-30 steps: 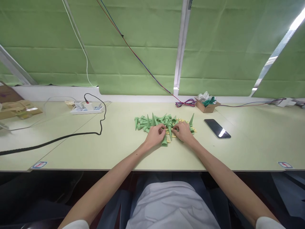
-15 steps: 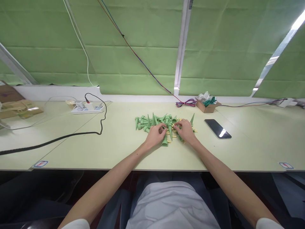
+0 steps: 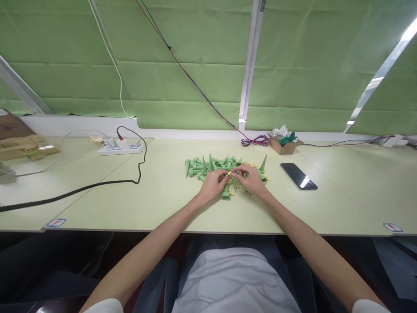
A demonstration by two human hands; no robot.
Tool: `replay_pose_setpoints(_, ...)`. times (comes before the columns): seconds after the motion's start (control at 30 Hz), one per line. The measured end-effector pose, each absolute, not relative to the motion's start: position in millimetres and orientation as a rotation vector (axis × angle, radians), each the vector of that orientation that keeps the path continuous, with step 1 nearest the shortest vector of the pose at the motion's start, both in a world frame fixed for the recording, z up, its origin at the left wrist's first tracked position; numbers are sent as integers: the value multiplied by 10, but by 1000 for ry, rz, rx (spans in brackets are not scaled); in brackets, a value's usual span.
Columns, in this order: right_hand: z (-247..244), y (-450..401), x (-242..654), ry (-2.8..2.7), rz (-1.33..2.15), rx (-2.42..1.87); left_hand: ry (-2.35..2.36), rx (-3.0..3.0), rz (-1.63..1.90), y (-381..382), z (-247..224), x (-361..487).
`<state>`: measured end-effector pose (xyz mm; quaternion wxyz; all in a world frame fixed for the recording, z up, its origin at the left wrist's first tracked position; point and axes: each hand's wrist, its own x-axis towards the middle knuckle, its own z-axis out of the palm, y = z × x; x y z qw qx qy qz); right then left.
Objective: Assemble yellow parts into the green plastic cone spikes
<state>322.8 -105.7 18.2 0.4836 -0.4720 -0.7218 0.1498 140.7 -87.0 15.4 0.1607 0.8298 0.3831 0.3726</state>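
Observation:
Green cone-shaped spikes (image 3: 197,166) lie in a pile at the middle of the table, some standing point up. Small yellow pieces (image 3: 250,164) are scattered among them, mostly on the right side. My left hand (image 3: 213,183) is closed in a pinch at the front of the pile; what lies between its fingertips is too small to make out. My right hand (image 3: 250,179) pinches a small yellow piece (image 3: 229,174), its fingertips meeting those of my left hand. One green spike (image 3: 225,193) lies just below the fingers, wide end toward me.
A black phone (image 3: 299,176) lies right of the pile. Behind it are a small cardboard box (image 3: 282,147) with plastic and a coiled cable (image 3: 257,140). Left stand a power strip (image 3: 120,149) with a black cord (image 3: 97,184) and brown packages (image 3: 24,147).
My right hand has moved left from the yellow pieces to my left hand, bringing a yellow piece between the fingertips. My left hand has barely moved.

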Motion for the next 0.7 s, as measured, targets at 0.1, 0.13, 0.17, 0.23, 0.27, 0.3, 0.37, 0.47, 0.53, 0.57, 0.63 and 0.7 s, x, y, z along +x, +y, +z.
replay_pose_setpoints(0.1, 191, -1067, 3227, -1779, 391, -1132, 1083, 2419, 1056, -861, 145, 1404)
replay_pose_setpoints(0.13, 192, -1068, 3228, -1784, 394, -1132, 1087, 2432, 1047, -860, 145, 1403)
replay_pose_setpoints(0.17, 192, -1069, 3229, -1788, 394, -1133, 1091, 2439, 1038, -860, 147, 1403)
replay_pose_setpoints(0.23, 191, -1068, 3232, -1792, 389, -1132, 1087, 2438, 1039, -865, 157, 1402)
replay_pose_setpoints(0.27, 190, -1066, 3234, -1792, 386, -1129, 1080, 2429, 1049, -869, 164, 1402)
replay_pose_setpoints(0.3, 188, -1063, 3237, -1790, 381, -1127, 1073, 2419, 1062, -873, 172, 1402)
replay_pose_setpoints(0.37, 181, -1054, 3245, -1787, 366, -1133, 1065, 2398, 1087, -880, 187, 1401)
replay_pose_setpoints(0.47, 168, -1037, 3258, -1792, 341, -1156, 1053, 2387, 1092, -883, 200, 1398)
replay_pose_setpoints(0.53, 162, -1031, 3262, -1798, 334, -1155, 1045, 2395, 1082, -879, 201, 1395)
replay_pose_setpoints(0.57, 161, -1030, 3262, -1800, 333, -1150, 1041, 2400, 1080, -876, 199, 1394)
replay_pose_setpoints(0.63, 163, -1034, 3256, -1802, 338, -1138, 1028, 2412, 1088, -869, 192, 1391)
replay_pose_setpoints(0.7, 168, -1043, 3243, -1804, 355, -1122, 1008, 2428, 1103, -865, 186, 1388)
